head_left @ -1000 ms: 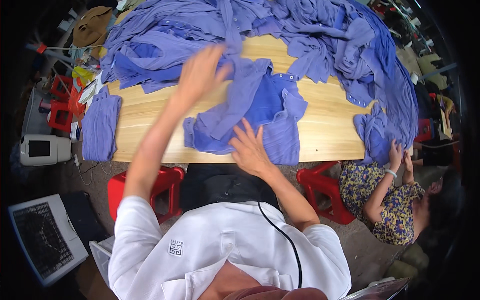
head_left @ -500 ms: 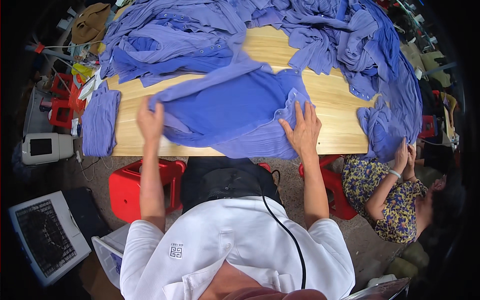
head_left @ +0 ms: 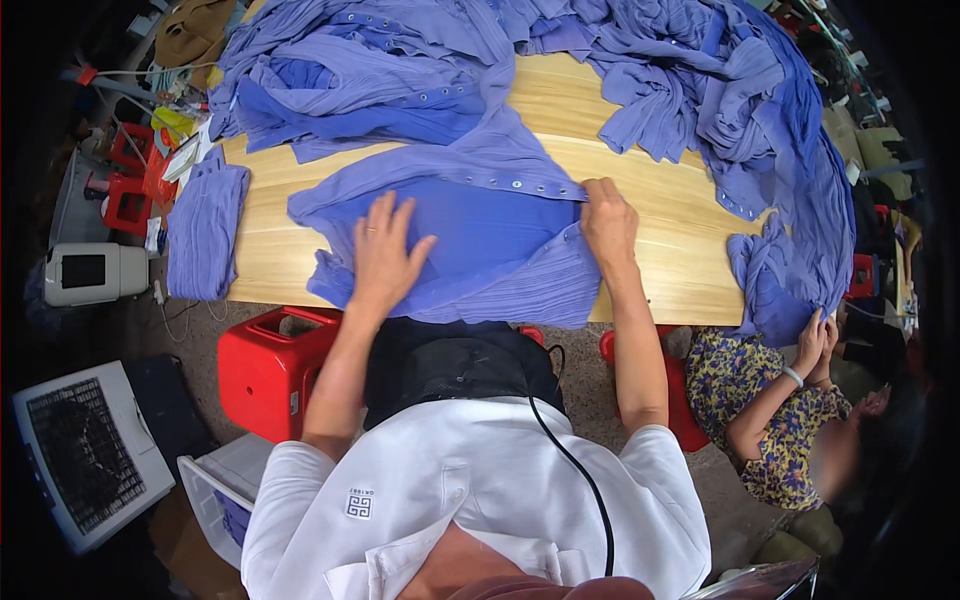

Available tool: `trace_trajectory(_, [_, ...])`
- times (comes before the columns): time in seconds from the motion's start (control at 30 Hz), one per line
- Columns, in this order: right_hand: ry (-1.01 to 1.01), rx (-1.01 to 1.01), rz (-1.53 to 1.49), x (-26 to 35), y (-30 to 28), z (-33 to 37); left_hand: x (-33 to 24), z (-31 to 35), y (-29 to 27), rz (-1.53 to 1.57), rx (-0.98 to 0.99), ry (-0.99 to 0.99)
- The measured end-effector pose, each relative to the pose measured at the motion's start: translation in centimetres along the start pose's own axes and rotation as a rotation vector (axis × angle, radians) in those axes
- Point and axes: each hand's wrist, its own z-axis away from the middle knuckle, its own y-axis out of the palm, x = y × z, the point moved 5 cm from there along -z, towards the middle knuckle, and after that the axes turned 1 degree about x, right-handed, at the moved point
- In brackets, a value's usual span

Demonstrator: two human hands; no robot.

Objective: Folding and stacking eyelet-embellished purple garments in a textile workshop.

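Note:
A blue-purple ribbed cardigan (head_left: 470,240) lies spread before me on the wooden table (head_left: 690,240), its front parted so the darker inside shows. Small round buttons run along one front edge. My left hand (head_left: 388,250) rests on that inner cloth, fingers spread. At the right end of the button edge, my right hand (head_left: 608,222) pinches the cardigan's corner between thumb and fingers. The cardigan's far end runs into the heap of similar garments (head_left: 370,90) at the back.
A folded purple garment (head_left: 207,230) lies at the table's left end. More garments (head_left: 740,80) are piled back right. A co-worker (head_left: 790,410) sits at the right, hands on purple cloth. Red stools (head_left: 275,375) stand under the near edge; a white crate (head_left: 220,490) is at lower left.
My left hand has come off the cardigan's left edge and now lies on the inner cloth. My right hand has gone from lying flat to gripping the corner; the buttoned edge is drawn straight.

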Motion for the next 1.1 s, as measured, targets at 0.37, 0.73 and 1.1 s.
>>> trace_trajectory(0.37, [0.046,-0.026,-0.094,-2.2,-1.4,2.9,7.4,-1.3,-3.9,-0.160,-0.177,-0.074])
trace_trajectory(0.73, [0.097,-0.171,-0.133,-6.9,-2.0,-0.4,8.2,-8.0,-2.7,-0.009,-0.399,0.066])
trace_trajectory(1.1, [-0.036,-0.071,0.136,-5.3,-2.0,-1.4,1.7,-8.7,-1.5,-0.057,-0.279,0.311])
